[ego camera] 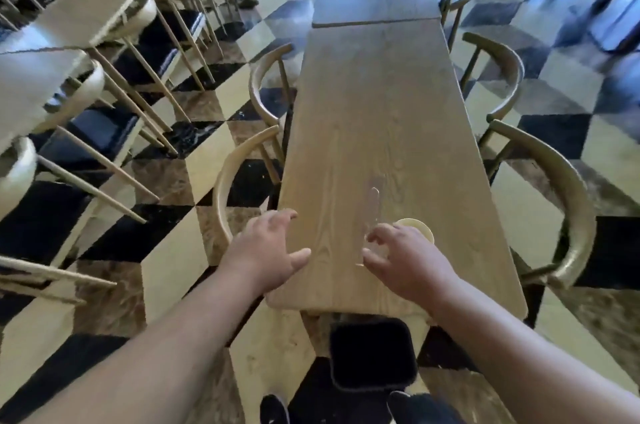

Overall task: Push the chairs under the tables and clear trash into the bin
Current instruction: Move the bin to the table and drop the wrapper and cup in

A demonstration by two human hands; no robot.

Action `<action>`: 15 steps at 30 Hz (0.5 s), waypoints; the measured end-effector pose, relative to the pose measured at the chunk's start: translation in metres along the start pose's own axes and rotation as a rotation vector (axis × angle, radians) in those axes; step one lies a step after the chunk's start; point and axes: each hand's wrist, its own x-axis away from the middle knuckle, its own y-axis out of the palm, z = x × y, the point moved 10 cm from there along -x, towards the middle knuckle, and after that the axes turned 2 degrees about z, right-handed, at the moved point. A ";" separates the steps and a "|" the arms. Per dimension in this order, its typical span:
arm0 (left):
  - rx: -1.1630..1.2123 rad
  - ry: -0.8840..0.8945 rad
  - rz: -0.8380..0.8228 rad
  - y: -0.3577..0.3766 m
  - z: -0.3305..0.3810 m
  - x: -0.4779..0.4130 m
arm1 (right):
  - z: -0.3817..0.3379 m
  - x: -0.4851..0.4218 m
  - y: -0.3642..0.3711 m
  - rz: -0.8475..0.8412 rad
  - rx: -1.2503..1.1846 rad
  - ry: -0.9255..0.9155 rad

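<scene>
While both hands reach over the near end of the table (381, 105), the step in hand looks like clearing trash: a clear plastic cup (372, 215), hard to make out against the wood, stands just left of a pale lid (417, 229), both near the right hand (403, 259). That hand has its fingers spread and curled toward the cup, not yet closed on it as far as I can tell; the left hand (268, 248) hovers, fingers spread and holding nothing, at the table's near left corner. To do this well, I would wrap the right hand low around the cup, squeeze gently since thin plastic probably buckles, and keep it upright in case liquid remains. The left hand could then take the lid. A dark bin (372, 352) sits on the floor just below the near edge, so the drop is short. 4 chairs (239, 181) look tucked in.
</scene>
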 end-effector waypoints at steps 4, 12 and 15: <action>0.046 0.164 -0.109 0.035 -0.009 -0.032 | -0.011 0.005 0.020 0.050 0.012 0.156; -0.011 0.284 -0.250 0.171 -0.053 -0.111 | -0.016 -0.068 0.085 0.044 0.090 0.257; -0.062 0.328 -0.202 0.225 -0.046 -0.127 | 0.006 -0.121 0.107 0.075 0.144 0.262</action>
